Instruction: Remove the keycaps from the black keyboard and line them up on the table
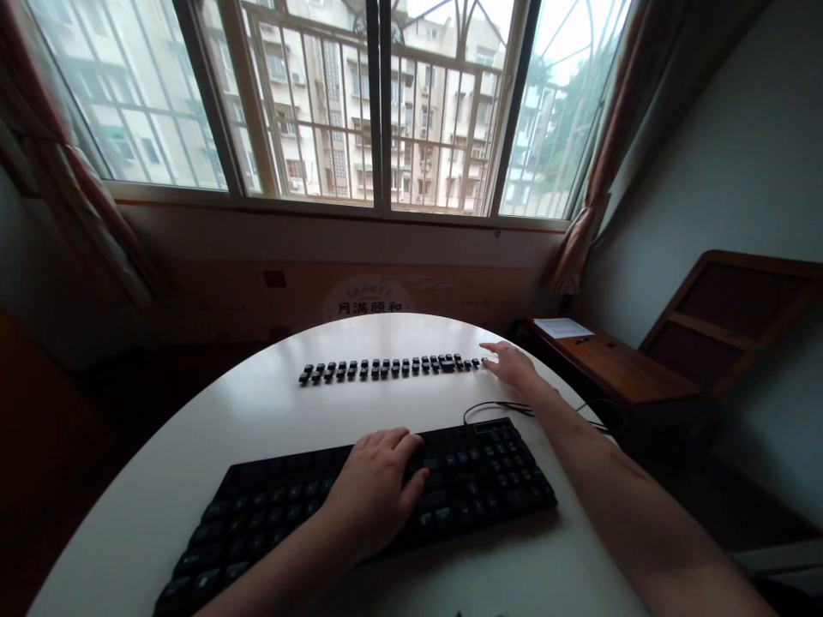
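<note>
A black keyboard (489, 467) lies on the round white table (257, 420) close in front of me. My left hand (376, 488) rests flat on its middle keys, fingers stretched out. Farther back, a long row of several loose black keycaps (386, 368) lines up across the table. My right hand (511, 364) reaches to the right end of that row, fingers extended and touching the table by the last keycaps. Whether it grips a keycap is hidden by the fingers.
The keyboard's black cable (498, 407) curls on the table behind it. A wooden desk (610, 360) with a white paper (562, 327) stands at the right. A barred window (379, 103) and curtains fill the far wall.
</note>
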{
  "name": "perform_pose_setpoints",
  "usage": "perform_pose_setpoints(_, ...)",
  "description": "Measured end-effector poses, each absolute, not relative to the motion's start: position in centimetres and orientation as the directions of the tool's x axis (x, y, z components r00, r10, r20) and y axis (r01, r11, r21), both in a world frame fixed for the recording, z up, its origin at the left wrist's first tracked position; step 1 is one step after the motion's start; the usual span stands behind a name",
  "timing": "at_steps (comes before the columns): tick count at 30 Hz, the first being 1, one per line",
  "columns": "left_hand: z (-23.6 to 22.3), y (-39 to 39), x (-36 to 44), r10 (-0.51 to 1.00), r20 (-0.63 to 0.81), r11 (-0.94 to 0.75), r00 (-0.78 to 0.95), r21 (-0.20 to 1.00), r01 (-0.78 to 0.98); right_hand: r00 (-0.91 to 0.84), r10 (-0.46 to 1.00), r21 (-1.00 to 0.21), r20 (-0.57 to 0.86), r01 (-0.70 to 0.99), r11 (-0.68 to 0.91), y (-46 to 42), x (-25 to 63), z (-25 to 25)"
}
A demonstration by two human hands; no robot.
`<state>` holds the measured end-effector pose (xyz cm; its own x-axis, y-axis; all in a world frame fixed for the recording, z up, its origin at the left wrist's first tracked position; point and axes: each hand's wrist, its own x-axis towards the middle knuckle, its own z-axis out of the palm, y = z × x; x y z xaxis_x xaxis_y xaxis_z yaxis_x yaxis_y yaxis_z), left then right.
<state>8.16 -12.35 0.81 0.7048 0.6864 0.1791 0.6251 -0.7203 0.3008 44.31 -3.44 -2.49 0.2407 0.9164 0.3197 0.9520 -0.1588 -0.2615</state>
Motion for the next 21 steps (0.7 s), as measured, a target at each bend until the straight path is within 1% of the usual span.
perform_pose_setpoints(4, 0.9, -12.3, 8.3, 0.688, 0.174, -0.718, 0.705, 0.306, 0.625, 0.175, 0.923, -0.234, 0.344, 0.967, -0.096, -3.4, 43.8, -2.4)
perform_pose_setpoints(11, 0.9, -12.2, 8.2, 0.688, 0.181, -0.718, 0.703, 0.314, 0.621, 0.132, 0.93, -0.202, 0.343, 0.977, -0.064, -3.3, 43.4, -2.5)
perform_pose_setpoints(21, 1.0, -12.3, 8.2, 0.687, 0.178, -0.719, 0.704, 0.308, 0.623, 0.137, 0.92, -0.201, 0.368, 0.977, -0.065, -3.6, 42.9, -2.3)
